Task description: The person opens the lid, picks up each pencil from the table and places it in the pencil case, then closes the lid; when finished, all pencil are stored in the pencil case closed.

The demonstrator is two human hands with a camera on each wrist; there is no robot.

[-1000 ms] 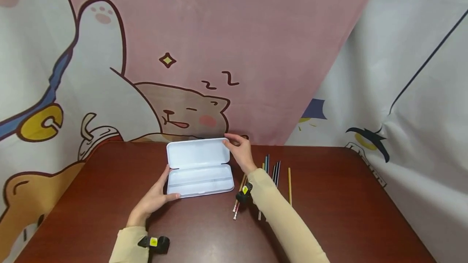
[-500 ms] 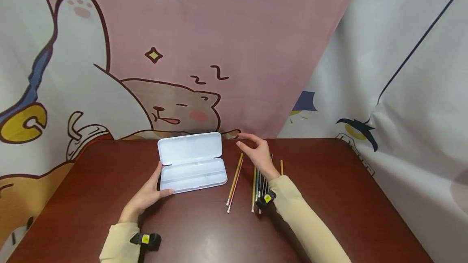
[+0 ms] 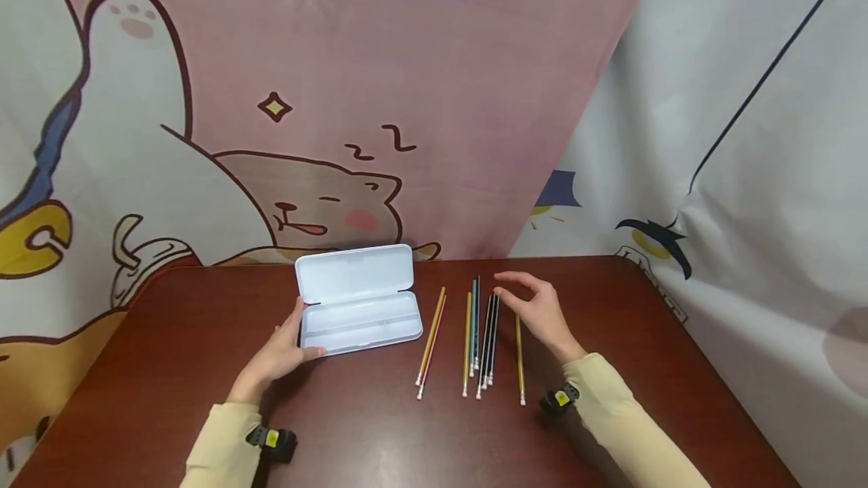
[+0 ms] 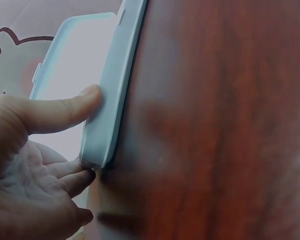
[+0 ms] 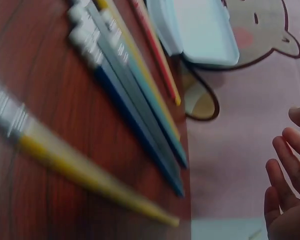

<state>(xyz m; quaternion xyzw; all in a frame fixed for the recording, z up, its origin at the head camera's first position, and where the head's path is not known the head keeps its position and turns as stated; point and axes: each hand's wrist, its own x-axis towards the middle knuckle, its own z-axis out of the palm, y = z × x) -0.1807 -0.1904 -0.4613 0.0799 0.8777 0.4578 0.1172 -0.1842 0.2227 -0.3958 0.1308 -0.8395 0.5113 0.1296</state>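
A white pencil case [image 3: 354, 276] lies with its lid raised at the back of the table. My left hand [image 3: 274, 352] holds its left end; in the left wrist view the thumb [image 4: 65, 110] presses on the front wall [image 4: 106, 120] and the fingers sit at the end corner. My right hand [image 3: 541, 315], holding nothing, hovers over the pencils with thumb and forefinger apart. Beneath and left of it lie dark pencils [image 3: 490, 345]. A lone yellow pencil [image 3: 520, 367] lies below the hand, blurred in the right wrist view.
Beside the case lie a yellow and a red pencil [image 3: 426, 367]. Further right are another yellow pencil [image 3: 467, 345] and blue-green ones [image 3: 473, 322]. All have their eraser ends toward me on the brown table [image 3: 366, 428]. A printed cloth [image 3: 461, 172] hangs behind the table's back edge.
My right hand has let go of the case's lid and moved right, over the pencils. The lid stays raised. My left hand keeps its place at the case's left end.
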